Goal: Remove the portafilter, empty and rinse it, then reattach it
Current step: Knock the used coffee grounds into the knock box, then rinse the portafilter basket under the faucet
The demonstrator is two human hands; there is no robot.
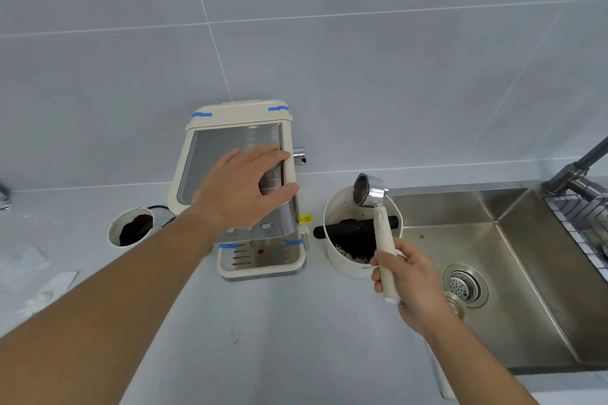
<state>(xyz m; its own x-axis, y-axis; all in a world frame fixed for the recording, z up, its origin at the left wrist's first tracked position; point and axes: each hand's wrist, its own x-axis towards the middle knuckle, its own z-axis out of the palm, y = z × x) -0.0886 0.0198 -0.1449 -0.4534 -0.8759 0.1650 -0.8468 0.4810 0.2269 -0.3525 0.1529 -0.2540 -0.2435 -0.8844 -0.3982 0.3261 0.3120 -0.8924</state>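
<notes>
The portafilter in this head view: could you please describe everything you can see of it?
The portafilter has a shiny metal basket head and a long cream handle. Detached from the machine, it is held over the knock box, head tilted up and away. The right hand grips the handle's lower end; nothing else touches it.

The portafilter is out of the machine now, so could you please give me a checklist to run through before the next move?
1. Portafilter detached from the espresso machine: ok.
2. Right hand gripping the cream handle firmly: ok.
3. Basket positioned over the knock box: ok, it sits above the far rim.
4. Knock bar in place across the box: ok.
5. Basket emptied of its puck: cannot tell, the inside looks dark from this angle.
6. Left hand steadying the machine top: ok, laid flat on it.
</notes>
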